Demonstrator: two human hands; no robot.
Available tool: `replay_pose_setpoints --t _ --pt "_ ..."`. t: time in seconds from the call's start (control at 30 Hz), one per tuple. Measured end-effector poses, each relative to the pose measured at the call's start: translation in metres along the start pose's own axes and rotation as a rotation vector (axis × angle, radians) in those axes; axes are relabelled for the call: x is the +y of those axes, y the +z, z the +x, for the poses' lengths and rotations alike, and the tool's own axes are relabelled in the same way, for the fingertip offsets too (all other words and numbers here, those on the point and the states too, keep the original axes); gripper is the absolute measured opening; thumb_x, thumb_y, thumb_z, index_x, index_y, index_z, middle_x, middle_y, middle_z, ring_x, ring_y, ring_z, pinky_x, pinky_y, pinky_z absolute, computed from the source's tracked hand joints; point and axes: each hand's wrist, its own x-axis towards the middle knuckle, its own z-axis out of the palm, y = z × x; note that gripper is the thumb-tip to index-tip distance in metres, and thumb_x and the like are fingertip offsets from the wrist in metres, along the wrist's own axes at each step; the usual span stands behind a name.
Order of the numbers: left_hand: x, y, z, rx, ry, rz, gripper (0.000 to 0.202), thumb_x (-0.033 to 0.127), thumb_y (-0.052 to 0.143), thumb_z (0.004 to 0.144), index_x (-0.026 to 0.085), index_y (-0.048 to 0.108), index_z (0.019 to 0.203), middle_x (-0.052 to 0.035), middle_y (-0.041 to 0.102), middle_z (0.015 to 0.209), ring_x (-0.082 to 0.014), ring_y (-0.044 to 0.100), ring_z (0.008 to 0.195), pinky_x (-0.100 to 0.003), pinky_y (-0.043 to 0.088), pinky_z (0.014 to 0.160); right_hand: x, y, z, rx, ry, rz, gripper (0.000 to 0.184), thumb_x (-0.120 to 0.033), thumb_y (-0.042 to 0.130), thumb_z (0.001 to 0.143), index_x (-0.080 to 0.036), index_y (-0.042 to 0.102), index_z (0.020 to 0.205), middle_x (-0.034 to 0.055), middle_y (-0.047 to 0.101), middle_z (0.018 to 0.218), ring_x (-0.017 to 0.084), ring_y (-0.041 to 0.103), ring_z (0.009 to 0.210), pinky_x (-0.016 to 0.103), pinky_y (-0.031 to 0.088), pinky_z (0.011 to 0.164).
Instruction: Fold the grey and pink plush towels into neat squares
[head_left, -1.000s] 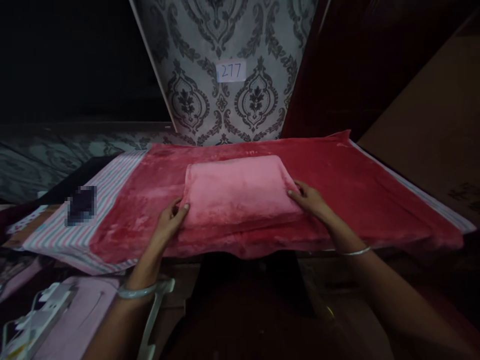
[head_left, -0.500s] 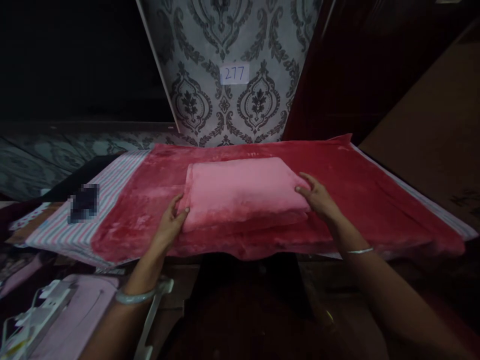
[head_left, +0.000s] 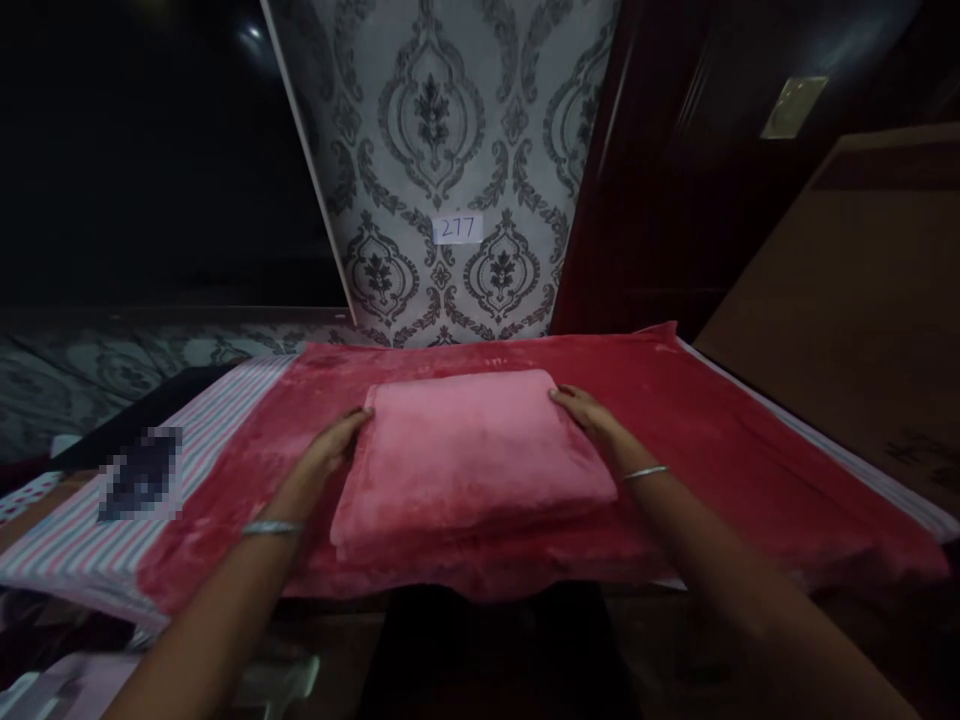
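A folded pink blanket [head_left: 472, 455] lies in thick layers on a red plush cloth [head_left: 697, 470], in the middle of the head view. My left hand [head_left: 340, 438] grips its left edge near the far corner, thumb on top. At the far right corner, my right hand [head_left: 590, 413] pinches the edge, thumb above and the other fingers partly hidden behind the side. Both wrists wear a bangle.
Under the red cloth a striped sheet [head_left: 214, 435] shows at the left, with a dark pixelated item [head_left: 142, 475] on it. Behind stand a dark screen [head_left: 150, 160] and a patterned wall with a paper label [head_left: 458, 228]. A cardboard box [head_left: 847, 280] stands at the right.
Both hands have moved from the blanket's near sides towards its far corners. The camera has tilted up, so the scene sits lower in view. The blanket stays folded.
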Motion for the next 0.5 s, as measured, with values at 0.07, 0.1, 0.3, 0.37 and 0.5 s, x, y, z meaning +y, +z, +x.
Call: replay_pose_setpoints --t 0.07,0.1,0.3,0.37,0.5 --pt "0.009 0.009 0.023 0.021 0.036 0.019 0.037 0.031 0.085 0.058 0.013 0.068 0.086 -0.0061 0.069 0.069 -0.0199 0.065 0.061 -0.031 0.053 0.062 -0.009 0.010 0.017 0.040 -0.010 -0.018 0.057 -0.043 0.069 0.080 -0.012 0.063 0.129 0.0208 0.061 0.137 0.030 0.063 0.119 0.045 0.051 0.102" --pt "0.012 0.013 0.033 0.054 0.069 0.044 0.036 0.032 0.084 0.058 0.013 0.068 0.085 -0.0052 0.069 0.067 -0.0195 0.064 0.060 -0.030 0.052 0.062 -0.013 0.015 0.025 0.053 -0.012 -0.029 0.057 -0.043 0.068 0.081 -0.013 0.064 0.129 0.0206 0.062 0.136 0.030 0.064 0.118 0.045 0.051 0.101" --pt "0.006 0.031 0.072 0.308 0.208 0.404 0.025 0.033 0.071 0.073 0.012 0.067 0.085 -0.0061 0.067 0.068 -0.0234 0.065 0.067 -0.032 0.051 0.064 -0.020 0.046 0.055 0.106 -0.065 -0.104 0.055 -0.035 0.066 0.080 -0.012 0.063 0.130 0.0186 0.066 0.131 0.029 0.065 0.115 0.043 0.051 0.100" --pt "-0.004 0.035 0.076 0.418 0.242 0.488 0.020 0.025 0.065 0.077 0.012 0.068 0.092 -0.0082 0.069 0.077 -0.0266 0.068 0.083 -0.033 0.053 0.073 -0.014 0.054 0.057 0.136 -0.120 -0.129 0.052 -0.026 0.060 0.081 -0.011 0.063 0.131 0.0168 0.064 0.135 0.026 0.061 0.122 0.039 0.047 0.106" --pt "-0.023 0.040 0.075 0.554 0.303 0.653 0.033 0.017 0.055 0.085 0.018 0.064 0.116 -0.0114 0.072 0.104 -0.0268 0.067 0.106 -0.034 0.050 0.092 0.004 0.060 0.048 0.179 -0.208 -0.184 0.055 -0.017 0.048 0.082 -0.009 0.060 0.136 0.0149 0.060 0.141 0.020 0.054 0.132 0.033 0.040 0.112"
